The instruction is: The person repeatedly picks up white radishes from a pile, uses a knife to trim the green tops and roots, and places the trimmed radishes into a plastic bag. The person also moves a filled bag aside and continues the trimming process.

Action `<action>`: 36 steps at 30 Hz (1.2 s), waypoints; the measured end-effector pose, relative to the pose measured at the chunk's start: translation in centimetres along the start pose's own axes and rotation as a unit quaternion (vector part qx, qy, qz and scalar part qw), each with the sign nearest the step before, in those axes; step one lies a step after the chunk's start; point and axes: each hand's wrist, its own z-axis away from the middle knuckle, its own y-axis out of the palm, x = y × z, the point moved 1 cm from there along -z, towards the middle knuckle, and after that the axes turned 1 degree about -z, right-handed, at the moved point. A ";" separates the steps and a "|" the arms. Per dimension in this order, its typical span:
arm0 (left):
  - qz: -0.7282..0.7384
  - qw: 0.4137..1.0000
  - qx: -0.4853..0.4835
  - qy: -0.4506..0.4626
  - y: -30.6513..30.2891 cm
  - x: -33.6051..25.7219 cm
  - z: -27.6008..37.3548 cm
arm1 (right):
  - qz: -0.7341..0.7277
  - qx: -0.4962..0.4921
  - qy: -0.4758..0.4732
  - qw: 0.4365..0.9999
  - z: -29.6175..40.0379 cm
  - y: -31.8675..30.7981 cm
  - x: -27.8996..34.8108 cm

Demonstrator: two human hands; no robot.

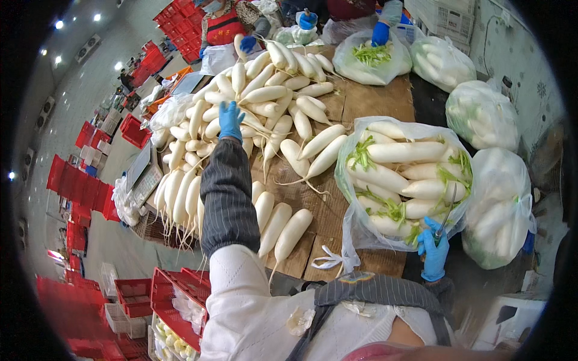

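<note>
My left hand (231,121), in a blue glove, reaches over a large heap of white daikon radishes (264,94). Its fingers are spread and rest at the radishes, with none plainly gripped. A knife (448,211) is in my right hand (433,251), also gloved in blue, its blade pointing up and away from me. That hand is at the near right rim of an open clear plastic bag (350,225). Whole radishes with cut green stalks (393,210) fill the bag. Between heap and bag, several long-rooted radishes (293,234) lie on the cardboard-covered table (332,246).
Filled bags of radishes (496,212) line the right side. Across the table, a co-worker's blue-gloved hand (380,34) is at another open bag (375,72); another gloved hand (248,43) touches the heap. A scale (146,173) stands at the left edge, red crates (176,298) below.
</note>
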 end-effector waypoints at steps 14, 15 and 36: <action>-0.141 0.850 0.481 0.162 19.2 4.0 29.0 | -0.022 0.035 -0.014 0.999 0.8 -1.1 1.1; -0.214 0.816 0.468 0.263 20.9 4.0 29.3 | -0.016 0.021 -0.012 1.000 1.0 -1.6 0.9; -0.442 0.692 0.308 0.481 18.1 -1.9 36.8 | 0.291 -0.083 -0.199 0.932 -1.0 -4.7 4.8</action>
